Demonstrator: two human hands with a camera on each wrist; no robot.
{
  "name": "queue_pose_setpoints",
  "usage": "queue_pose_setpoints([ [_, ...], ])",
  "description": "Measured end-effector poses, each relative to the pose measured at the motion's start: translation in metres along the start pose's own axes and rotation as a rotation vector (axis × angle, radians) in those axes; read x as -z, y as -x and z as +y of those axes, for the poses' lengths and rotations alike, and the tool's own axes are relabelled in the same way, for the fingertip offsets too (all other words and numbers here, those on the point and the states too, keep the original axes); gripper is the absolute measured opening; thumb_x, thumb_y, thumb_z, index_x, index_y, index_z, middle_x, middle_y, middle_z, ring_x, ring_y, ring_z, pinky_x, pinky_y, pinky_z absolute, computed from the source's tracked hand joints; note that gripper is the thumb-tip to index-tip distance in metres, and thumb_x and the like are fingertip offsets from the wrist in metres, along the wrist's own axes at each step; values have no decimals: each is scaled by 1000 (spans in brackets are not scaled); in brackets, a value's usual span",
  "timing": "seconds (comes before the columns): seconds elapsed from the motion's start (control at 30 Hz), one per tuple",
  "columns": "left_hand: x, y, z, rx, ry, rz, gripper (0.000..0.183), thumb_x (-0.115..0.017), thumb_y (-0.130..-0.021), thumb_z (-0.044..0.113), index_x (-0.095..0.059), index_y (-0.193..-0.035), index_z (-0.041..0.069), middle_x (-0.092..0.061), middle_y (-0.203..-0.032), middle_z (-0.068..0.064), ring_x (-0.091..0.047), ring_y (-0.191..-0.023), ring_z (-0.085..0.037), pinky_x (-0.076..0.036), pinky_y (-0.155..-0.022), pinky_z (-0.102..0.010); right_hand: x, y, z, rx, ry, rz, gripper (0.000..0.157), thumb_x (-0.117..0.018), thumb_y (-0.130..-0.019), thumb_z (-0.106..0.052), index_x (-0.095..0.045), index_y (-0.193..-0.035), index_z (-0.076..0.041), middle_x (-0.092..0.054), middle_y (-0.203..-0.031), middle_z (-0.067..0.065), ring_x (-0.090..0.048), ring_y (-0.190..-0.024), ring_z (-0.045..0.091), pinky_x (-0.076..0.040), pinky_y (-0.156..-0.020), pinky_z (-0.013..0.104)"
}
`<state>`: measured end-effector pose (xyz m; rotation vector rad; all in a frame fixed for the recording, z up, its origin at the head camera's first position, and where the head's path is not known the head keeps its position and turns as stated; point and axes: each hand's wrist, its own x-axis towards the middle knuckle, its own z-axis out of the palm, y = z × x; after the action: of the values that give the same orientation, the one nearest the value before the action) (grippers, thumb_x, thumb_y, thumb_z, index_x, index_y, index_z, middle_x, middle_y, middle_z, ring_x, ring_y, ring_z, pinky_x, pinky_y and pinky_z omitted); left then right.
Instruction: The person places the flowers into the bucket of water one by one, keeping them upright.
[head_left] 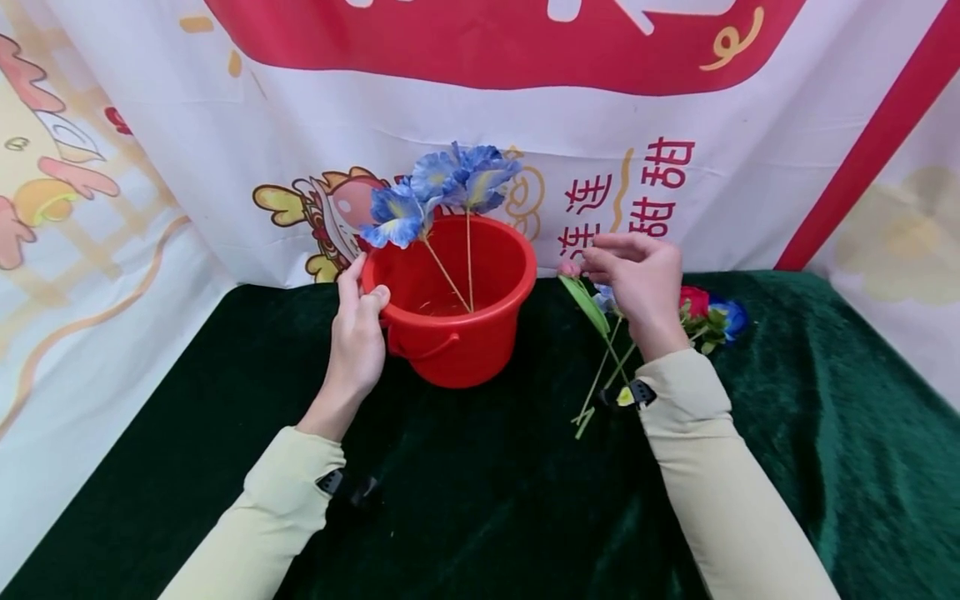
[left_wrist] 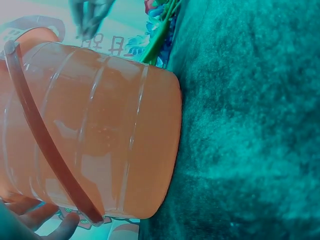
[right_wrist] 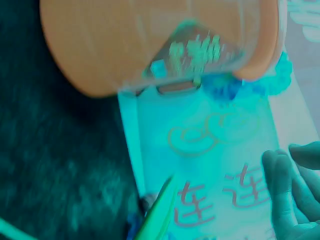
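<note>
A red plastic bucket (head_left: 465, 350) stands on the dark green cloth. Two blue artificial irises (head_left: 442, 183) lean in it, their blooms above the rim. My left hand (head_left: 358, 342) grips the bucket's left rim, the thumb at the edge and the fingers against the outside wall (left_wrist: 45, 220). To the right of the bucket, my right hand (head_left: 643, 283) hovers over some loose flowers, fingers loosely bent and holding nothing. Close by its fingertips is a pink tulip (head_left: 570, 268) with a green leaf. In the right wrist view the thumb and fingers (right_wrist: 280, 185) stand apart from the bucket.
Flower stems (head_left: 600, 383) lie on the cloth below the right hand. A red flower (head_left: 694, 301) and a dark blue flower (head_left: 729, 320) lie right of that wrist. A printed white backdrop (head_left: 300, 117) rises behind the table.
</note>
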<state>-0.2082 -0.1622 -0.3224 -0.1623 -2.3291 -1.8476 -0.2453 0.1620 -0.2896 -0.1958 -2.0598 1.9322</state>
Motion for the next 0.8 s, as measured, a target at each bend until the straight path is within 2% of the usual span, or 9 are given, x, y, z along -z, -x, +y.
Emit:
queue_pose_setpoints([
  [0.1, 0, 0, 1, 6, 3, -6, 64, -31, -111, 34, -9, -170, 28, -27, -174, 4, -39, -154, -21, -38, -128, -49, 12, -2, 8, -49, 96, -41, 33, -82, -94, -22, -77, -121, -4, -78, -82, -13, -78, -78, 8, -65, -74, 24],
  [0.2, 1, 1, 1, 12, -1, -9, 64, -31, -111, 35, -8, -170, 28, -26, -175, 5, -38, -155, -20, -38, -128, -49, 21, -4, 16, -101, 162, -111, 34, -80, -95, -20, -75, -125, -4, -79, -86, -11, -78, -81, 8, -65, -76, 24],
  [0.4, 2, 3, 1, 22, -11, -19, 64, -31, -111, 35, -7, -170, 29, -25, -175, 5, -37, -155, -21, -37, -128, -50, 34, -8, 32, -177, 375, -208, 37, -78, -96, -18, -73, -129, -1, -77, -118, 12, -78, -85, 10, -66, -81, 29],
  [0.5, 2, 3, 1, 19, -13, -25, 64, -31, -111, 35, -7, -170, 29, -26, -175, 5, -37, -155, -21, -37, -128, -51, 37, -10, 37, -183, 497, -241, 38, -79, -96, -19, -73, -129, -2, -75, -126, 20, -79, -86, 13, -66, -84, 34],
  [0.6, 3, 3, 1, 11, -19, -25, 64, -31, -111, 35, -7, -170, 29, -26, -175, 5, -37, -155, -21, -37, -128, -51, 38, -11, 40, -191, 584, -278, 37, -80, -94, -21, -75, -127, -4, -77, -120, 17, -77, -82, 13, -66, -84, 35],
  [0.73, 4, 2, 1, 1, -21, -29, 64, -31, -111, 35, -7, -170, 29, -26, -175, 4, -38, -155, -21, -37, -128, -51, 36, -12, 41, -226, 632, -314, 35, -81, -93, -19, -75, -124, -5, -80, -106, 11, -75, -78, 13, -65, -76, 32],
  [0.8, 4, 1, 1, 0, -20, -31, 64, -31, -111, 36, -7, -170, 29, -27, -175, 4, -38, -155, -21, -37, -128, -51, 35, -11, 42, -244, 656, -322, 36, -82, -92, -18, -74, -125, -5, -79, -105, 10, -74, -78, 14, -63, -72, 30],
])
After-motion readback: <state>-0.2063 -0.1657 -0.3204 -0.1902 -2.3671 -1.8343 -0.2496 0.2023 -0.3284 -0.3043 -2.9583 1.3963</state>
